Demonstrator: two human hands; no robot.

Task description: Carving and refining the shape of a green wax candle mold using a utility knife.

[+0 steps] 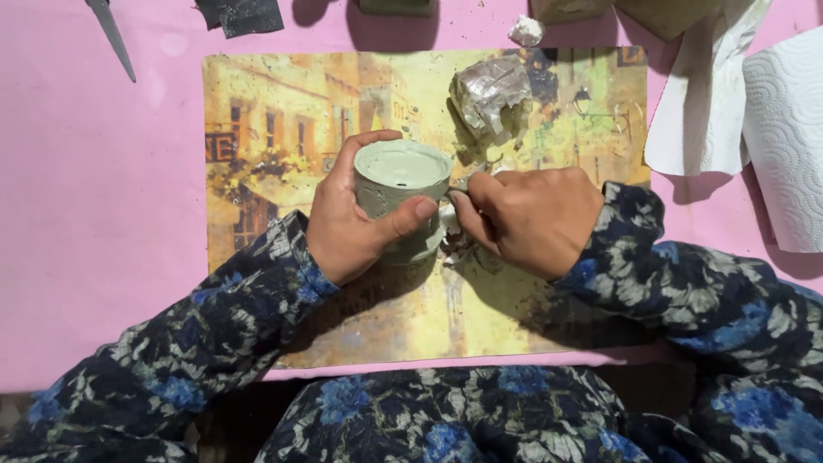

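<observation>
One grey-green clay pot (401, 193) on picture mat (283, 129): left hand (351, 223) fingers wrapped round it, right hand (536, 219) fingers pinched at its side, clay lump (490, 90) behind pot.

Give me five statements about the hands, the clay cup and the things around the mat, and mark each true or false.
1. The left hand grips the grey-green clay cup. True.
2. The cup stands on a bare blue table. False: it is over a yellowish picture mat on a pink surface.
3. The right hand works at the cup's side. True.
4. A paper towel roll lies at the right edge. True.
5. The sleeves are plain white. False: dark, blue-flowered.
</observation>
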